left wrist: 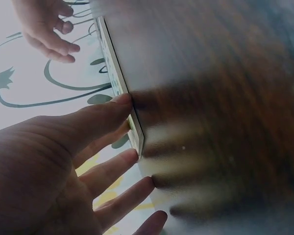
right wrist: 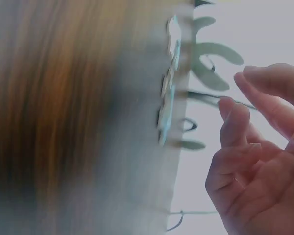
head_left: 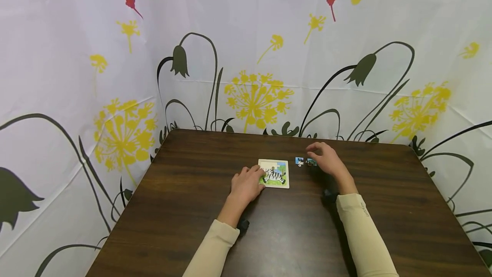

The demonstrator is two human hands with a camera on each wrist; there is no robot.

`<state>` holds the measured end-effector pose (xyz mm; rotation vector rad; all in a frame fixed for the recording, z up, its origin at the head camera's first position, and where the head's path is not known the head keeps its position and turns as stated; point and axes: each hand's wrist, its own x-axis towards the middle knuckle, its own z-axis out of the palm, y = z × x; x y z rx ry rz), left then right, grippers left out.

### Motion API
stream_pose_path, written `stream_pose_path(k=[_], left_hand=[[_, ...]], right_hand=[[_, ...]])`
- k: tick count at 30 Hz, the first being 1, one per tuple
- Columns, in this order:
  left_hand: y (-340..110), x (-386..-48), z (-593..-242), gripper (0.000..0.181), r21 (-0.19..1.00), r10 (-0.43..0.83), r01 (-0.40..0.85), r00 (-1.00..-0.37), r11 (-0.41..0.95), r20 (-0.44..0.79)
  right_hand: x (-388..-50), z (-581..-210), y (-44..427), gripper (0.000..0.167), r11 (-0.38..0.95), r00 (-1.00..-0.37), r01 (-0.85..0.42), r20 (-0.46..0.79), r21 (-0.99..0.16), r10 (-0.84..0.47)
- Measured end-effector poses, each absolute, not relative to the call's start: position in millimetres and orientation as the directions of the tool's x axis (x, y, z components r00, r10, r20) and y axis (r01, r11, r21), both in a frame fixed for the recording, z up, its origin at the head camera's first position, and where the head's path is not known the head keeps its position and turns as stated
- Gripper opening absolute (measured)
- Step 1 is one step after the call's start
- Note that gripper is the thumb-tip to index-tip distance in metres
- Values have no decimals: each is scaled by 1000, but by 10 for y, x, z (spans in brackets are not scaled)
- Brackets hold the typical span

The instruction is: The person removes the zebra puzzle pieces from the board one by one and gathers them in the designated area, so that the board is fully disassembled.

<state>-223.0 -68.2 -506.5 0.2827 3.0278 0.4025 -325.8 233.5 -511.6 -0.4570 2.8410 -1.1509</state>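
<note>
A small zebra jigsaw puzzle board (head_left: 282, 174) with a pale frame lies on the table. My left hand (head_left: 247, 185) is at its left side. In the left wrist view, the thumb (left wrist: 105, 111) touches the board's edge (left wrist: 118, 73), and the other fingers spread fairly straight, some beyond its corner. To the right of the board lie a blue-and-white puzzle piece (head_left: 299, 161) and a darker blue puzzle piece (head_left: 311, 162). Above and beside the darker one hovers my right hand (head_left: 326, 159). Its fingers (right wrist: 235, 125) are loosely bent, with nothing between them.
The brown wooden table (head_left: 184, 208) reaches back to a white curtain (head_left: 246, 20) printed with flowers. A dark wrist device (head_left: 243, 225) sits under the left wrist, and another dark device (head_left: 329, 196) under the right.
</note>
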Motion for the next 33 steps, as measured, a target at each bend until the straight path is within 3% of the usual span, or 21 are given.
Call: stream_pose_path(k=[12,22,33], left_hand=[[-680,-2228,-5054,39,272,180,160,-982,949,-51],[-676,-2234,-5052,39,252,190,172,-981,952,-46],[-678,-2237,-5054,38,255,189,170,-981,952,-53]], right_hand=[[-3172,-5150,1730,20,689,-870,-313,-94,-654,-484],[-3178,-5235,1503,16,711,-862,-337,-103,-617,-497],[-3245,-5223,1431,12,676,-837,-322,-134,-663,-530]])
